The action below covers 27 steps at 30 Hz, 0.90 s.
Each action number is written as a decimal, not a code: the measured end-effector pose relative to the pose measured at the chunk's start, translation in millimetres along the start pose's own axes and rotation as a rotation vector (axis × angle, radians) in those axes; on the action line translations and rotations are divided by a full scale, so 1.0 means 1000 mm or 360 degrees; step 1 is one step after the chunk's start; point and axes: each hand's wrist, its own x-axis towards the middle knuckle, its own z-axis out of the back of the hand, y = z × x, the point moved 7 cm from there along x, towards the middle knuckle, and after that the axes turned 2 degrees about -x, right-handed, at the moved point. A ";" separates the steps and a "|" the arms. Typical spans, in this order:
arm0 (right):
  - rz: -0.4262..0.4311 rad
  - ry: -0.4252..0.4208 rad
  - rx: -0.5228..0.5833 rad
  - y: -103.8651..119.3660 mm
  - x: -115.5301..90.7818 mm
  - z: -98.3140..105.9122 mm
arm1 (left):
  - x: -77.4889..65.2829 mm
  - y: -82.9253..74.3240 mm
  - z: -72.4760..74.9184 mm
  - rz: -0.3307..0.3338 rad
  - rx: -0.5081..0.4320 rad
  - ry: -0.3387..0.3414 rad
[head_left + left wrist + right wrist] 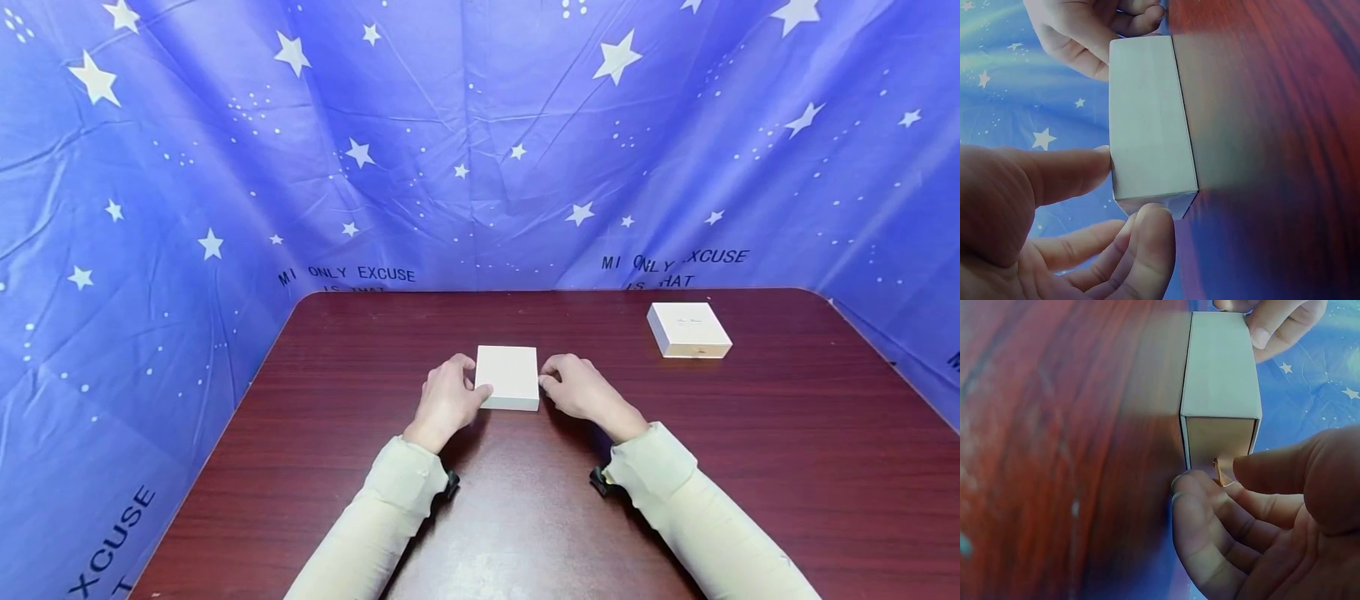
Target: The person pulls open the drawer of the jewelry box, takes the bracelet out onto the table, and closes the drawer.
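Observation:
A flat white drawer box [507, 372] lies on the table in front of me. My left hand [448, 396] holds its left end, the thumb on the top edge and the curled fingers against the side, as the left wrist view [1147, 119] shows. At the opposite end, a brownish drawer face [1216, 437] carries a small ribbon pull tab [1219, 474]. My right hand [579, 387] has its thumb and curled fingers around this tab, the thumb tip close to the drawer face. The drawer sits within its sleeve.
A second white box [688, 327] with small print on its lid stands at the back right of the dark red wooden table [360, 333]. A blue curtain with white stars [465, 125] hangs behind the table and along both sides.

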 end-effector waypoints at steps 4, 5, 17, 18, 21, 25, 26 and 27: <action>-0.0021 0.0017 0.0055 0.000 0.000 -0.001 | 0.000 -0.003 0.000 -0.0070 0.0006 -0.0018; -0.0024 0.0018 0.0066 0.000 0.000 -0.001 | 0.000 -0.004 0.000 -0.0087 0.0011 -0.0017; -0.0052 0.0020 0.0098 -0.001 0.003 -0.002 | -0.003 -0.010 -0.001 -0.0210 0.0049 0.0032; -0.0054 0.0020 0.0092 -0.001 0.003 -0.002 | -0.003 -0.010 -0.001 -0.0216 0.0047 0.0030; -0.0064 0.0020 0.0071 -0.001 0.004 -0.002 | -0.003 -0.011 0.000 -0.0230 0.0042 0.0024; -0.0075 0.0015 0.0063 -0.001 0.005 -0.002 | -0.004 -0.012 0.001 -0.0250 0.0041 0.0014; -0.0073 0.0012 0.0061 -0.001 0.005 -0.002 | -0.005 -0.012 0.001 -0.0258 0.0044 0.0011; -0.0071 0.0006 0.0058 0.000 0.005 -0.002 | -0.005 -0.012 0.001 -0.0261 0.0042 0.0009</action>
